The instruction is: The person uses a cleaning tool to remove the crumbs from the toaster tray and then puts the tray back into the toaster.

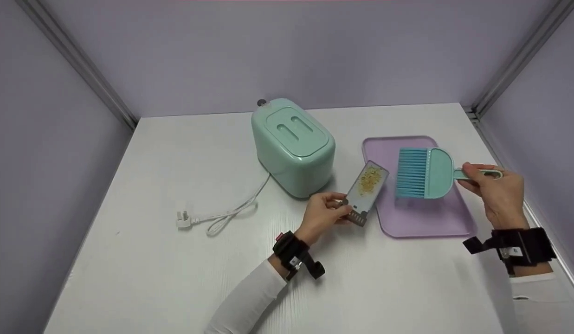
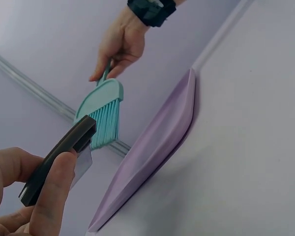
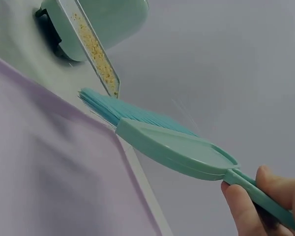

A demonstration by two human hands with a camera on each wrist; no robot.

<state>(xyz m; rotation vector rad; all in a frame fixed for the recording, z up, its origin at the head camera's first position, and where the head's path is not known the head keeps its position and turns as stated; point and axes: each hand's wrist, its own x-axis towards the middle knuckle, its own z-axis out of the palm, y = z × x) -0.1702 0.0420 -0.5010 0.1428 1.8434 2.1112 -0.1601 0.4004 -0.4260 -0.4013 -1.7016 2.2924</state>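
Note:
My left hand pinches the dark slotted end of a toaster crumb tray, its far end reaching over the edge of the purple tray. Golden crumbs lie on the crumb tray's flat surface, also seen in the right wrist view. On the other side, my right hand grips the handle of a mint-green brush with blue bristles. The brush hangs above the purple tray, bristles pointing left toward the crumbs. In the left wrist view, the crumb tray's dark end sits between thumb and fingers.
A mint-green toaster with a lid on top stands at the back middle of the white table. Its white cord lies looped to the left, ending in a plug. Pale partition walls enclose the back and sides.

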